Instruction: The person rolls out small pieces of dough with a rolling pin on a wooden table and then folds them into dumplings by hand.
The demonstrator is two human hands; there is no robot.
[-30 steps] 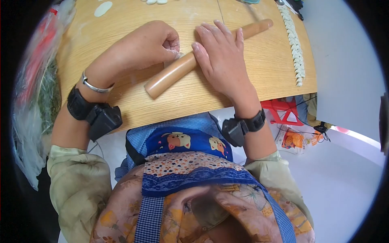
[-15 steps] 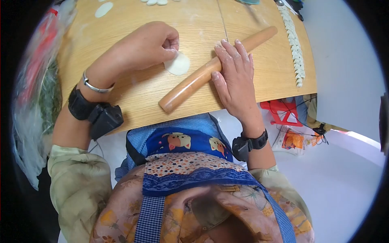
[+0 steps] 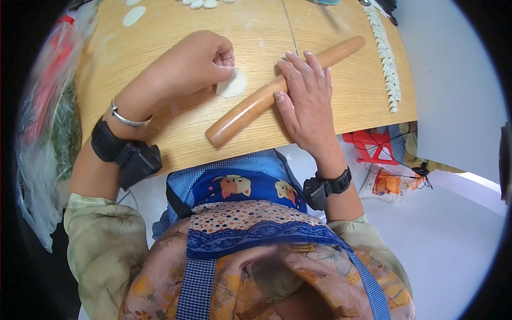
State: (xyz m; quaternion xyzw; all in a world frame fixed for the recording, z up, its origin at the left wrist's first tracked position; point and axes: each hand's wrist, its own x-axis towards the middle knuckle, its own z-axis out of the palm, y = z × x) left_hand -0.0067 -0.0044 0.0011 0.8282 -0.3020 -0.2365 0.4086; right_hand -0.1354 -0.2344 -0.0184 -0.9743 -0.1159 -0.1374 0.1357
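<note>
My left hand (image 3: 205,58) pinches the upper left edge of a thin, round, pale dough wrapper (image 3: 232,84), which lies on the wooden table (image 3: 181,128). Diagonally across the table, just right of the wrapper, lies a wooden rolling pin (image 3: 245,111). My right hand (image 3: 306,93) rests on the middle of the pin, palm down, with its fingers stretched over it and flour on the fingertips. Wrapper and pin are slightly apart.
Another wrapper (image 3: 134,16) and several small dough pieces (image 3: 196,4) lie at the far side. A row of folded dough pieces (image 3: 386,58) lines the right edge. Plastic bags (image 3: 45,128) hang at the left; a red stool (image 3: 376,145) stands below right.
The rolling pin and my right hand have shifted slightly left, nearer the wrapper. The wrapper's outline looks a little different, and my left hand still pinches its edge.
</note>
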